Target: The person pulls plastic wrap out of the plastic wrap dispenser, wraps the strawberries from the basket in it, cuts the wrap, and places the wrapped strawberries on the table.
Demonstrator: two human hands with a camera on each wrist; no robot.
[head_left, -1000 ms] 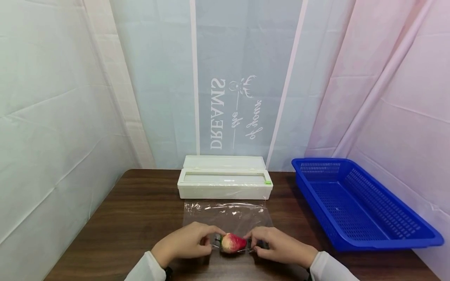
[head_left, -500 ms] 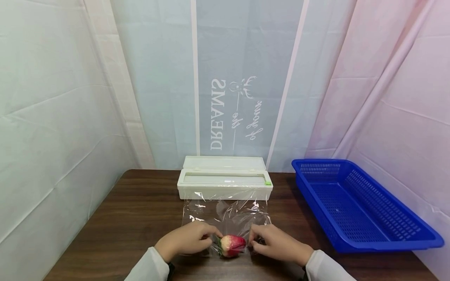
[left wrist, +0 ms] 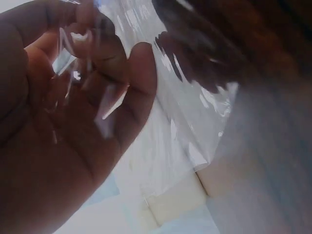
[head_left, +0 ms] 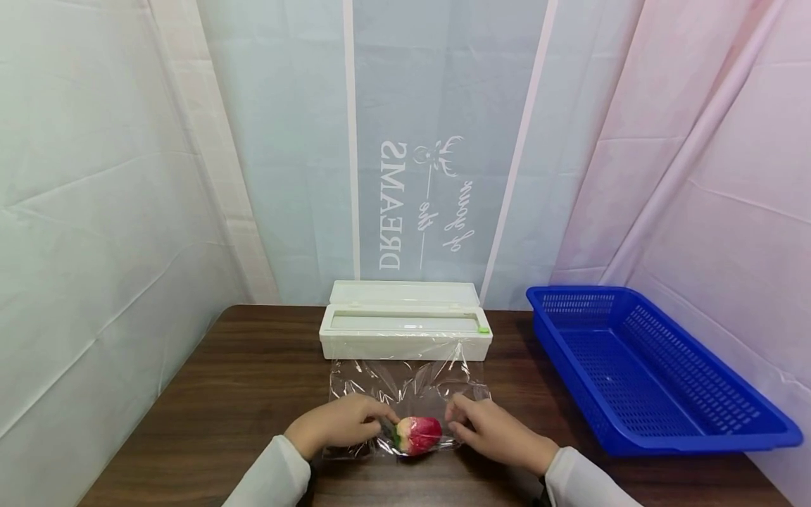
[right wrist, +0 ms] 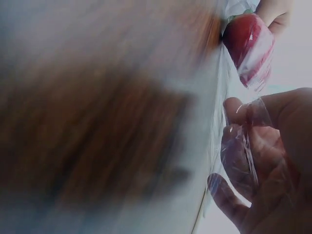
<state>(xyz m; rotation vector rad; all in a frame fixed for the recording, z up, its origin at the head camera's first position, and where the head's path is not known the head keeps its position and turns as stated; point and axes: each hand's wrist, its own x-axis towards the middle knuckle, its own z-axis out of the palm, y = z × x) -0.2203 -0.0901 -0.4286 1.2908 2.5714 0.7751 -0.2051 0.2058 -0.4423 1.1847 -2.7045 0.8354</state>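
Note:
In the head view a strawberry, red with a pale shoulder and green leaves, lies wrapped in clear cling film that runs back to a white dispenser box. My left hand is at the leafy end, its forefinger reaching the fruit and film lying over its curled fingers. At the red tip, my right hand holds the film with bent fingers. From the right wrist, the strawberry shows under shiny film beyond my thumb and fingers. The left wrist view has loose film beside the hand.
A blue plastic basket stands at the right of the brown wooden table. The dispenser's lid is raised at the back, with a green slider at its right end. Fabric curtains surround the table.
The strawberry has turned over, showing more red, dipping toward me and then back slightly. The film behind it has gone from fairly flat to slack and creased. My right fingers have shifted slightly away from me.

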